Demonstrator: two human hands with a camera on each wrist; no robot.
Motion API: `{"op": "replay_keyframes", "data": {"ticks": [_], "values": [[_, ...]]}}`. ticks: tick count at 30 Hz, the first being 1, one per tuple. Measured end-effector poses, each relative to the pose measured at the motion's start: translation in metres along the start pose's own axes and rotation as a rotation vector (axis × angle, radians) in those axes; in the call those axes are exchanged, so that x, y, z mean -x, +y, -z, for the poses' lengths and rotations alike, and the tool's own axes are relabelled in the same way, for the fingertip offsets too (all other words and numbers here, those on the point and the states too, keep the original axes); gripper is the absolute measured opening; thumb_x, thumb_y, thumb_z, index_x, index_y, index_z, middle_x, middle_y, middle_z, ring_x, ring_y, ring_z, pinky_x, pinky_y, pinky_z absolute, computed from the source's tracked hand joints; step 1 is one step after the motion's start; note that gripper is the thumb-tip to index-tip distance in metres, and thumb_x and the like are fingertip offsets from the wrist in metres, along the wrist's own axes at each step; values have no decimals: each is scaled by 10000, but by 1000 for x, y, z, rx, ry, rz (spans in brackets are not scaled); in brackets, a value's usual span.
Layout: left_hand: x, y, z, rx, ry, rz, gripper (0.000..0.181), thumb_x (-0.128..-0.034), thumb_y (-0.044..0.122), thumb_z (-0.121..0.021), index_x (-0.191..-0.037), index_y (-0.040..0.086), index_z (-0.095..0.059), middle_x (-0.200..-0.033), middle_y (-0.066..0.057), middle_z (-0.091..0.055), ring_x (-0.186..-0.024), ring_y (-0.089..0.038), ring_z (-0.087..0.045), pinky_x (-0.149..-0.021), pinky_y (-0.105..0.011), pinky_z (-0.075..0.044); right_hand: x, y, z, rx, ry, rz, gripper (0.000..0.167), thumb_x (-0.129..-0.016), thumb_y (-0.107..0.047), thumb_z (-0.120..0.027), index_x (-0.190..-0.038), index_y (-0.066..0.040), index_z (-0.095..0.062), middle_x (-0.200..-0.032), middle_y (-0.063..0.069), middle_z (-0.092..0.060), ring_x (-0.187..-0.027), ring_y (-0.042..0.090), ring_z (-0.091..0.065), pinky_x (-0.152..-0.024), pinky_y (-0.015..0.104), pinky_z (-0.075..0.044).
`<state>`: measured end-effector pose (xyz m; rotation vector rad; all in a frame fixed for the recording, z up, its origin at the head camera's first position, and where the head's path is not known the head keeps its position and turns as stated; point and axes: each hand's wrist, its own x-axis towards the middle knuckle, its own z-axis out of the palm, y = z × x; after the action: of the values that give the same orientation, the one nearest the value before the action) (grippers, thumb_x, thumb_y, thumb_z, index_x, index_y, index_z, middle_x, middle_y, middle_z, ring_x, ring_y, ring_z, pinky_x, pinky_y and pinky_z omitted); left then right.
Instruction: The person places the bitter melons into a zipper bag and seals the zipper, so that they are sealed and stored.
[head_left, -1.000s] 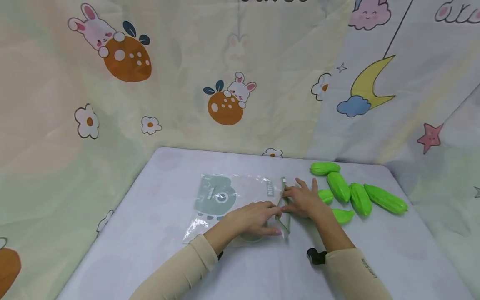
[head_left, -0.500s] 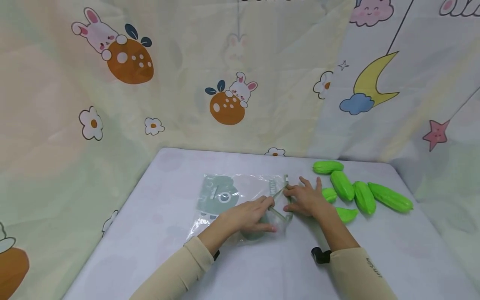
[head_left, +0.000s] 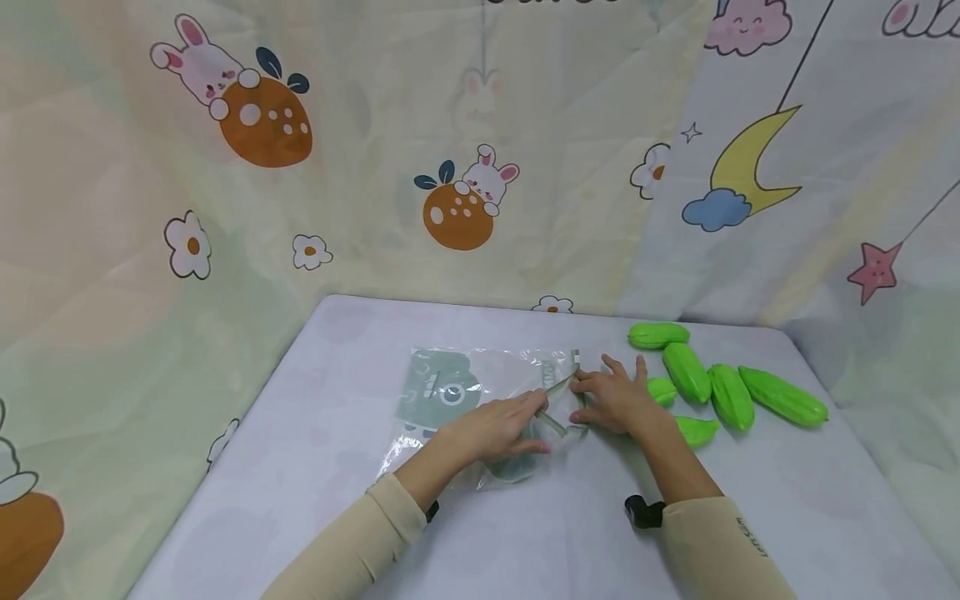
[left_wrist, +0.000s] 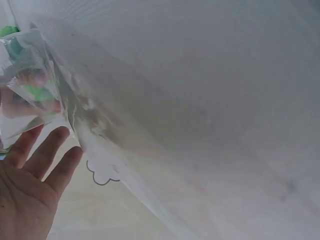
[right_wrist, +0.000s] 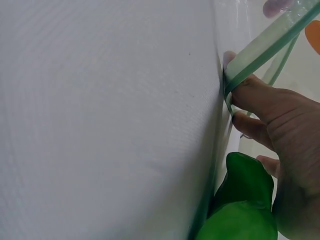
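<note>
A clear zip bag (head_left: pixel 495 367) with a pale green cartoon print and a green-edged mouth lies flat on the white table. Its mouth, on the right side, gapes between the two hands. The left hand (head_left: pixel 491 429) holds the upper lip of the mouth, drawn back to the left, its thumb apart from the fingers. At the opposite lip, the right hand (head_left: pixel 615 404) grips the green strip (right_wrist: pixel 265 55) between its fingers, other fingers raised. In the left wrist view the clear film (left_wrist: pixel 30 65) rises beyond the left hand's fingers (left_wrist: pixel 47 155).
Several bright green, ridged, elongated fruit-like pieces (head_left: pixel 686 373) lie to the right. One piece (right_wrist: pixel 242 200) is close beside the right hand. A printed cloth (head_left: pixel 360 208) hangs behind the table (head_left: pixel 330 367). A black wrist camera (head_left: pixel 643 512) sits under the right sleeve.
The left hand has drawn the upper lip of the bag leftward, away from the right hand, and the mouth has widened. The right hand stays at its edge. The camera view has shifted slightly.
</note>
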<state>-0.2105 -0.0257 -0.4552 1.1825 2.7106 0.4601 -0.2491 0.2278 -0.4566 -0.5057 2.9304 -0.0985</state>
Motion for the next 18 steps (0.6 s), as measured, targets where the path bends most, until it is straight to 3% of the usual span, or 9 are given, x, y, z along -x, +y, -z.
{"op": "replay_keyframes", "data": {"ticks": [8,18], "values": [[-2,2,0,13,-6,-29,474,-975,504,-648,-1314,224,-474,-1206,56,-622,-888,-98,-577,-803,-286,-512,3,4,-4,-4,4,-8,638,-843,-595,-758,-1379,-262,-666,-1550,25,-516,-1514,493,-216,-1092,824,36],[-6,1,2,2,-11,-22,505,-983,514,-632,-1364,218,-482,-1268,54,-635,-940,-98,-627,-835,-311,-542,3,9,-6,35,76,70,607,-866,-612,-729,-1368,-276,-670,-1517,20,-551,-1514,457,-264,-1090,830,17]]}}
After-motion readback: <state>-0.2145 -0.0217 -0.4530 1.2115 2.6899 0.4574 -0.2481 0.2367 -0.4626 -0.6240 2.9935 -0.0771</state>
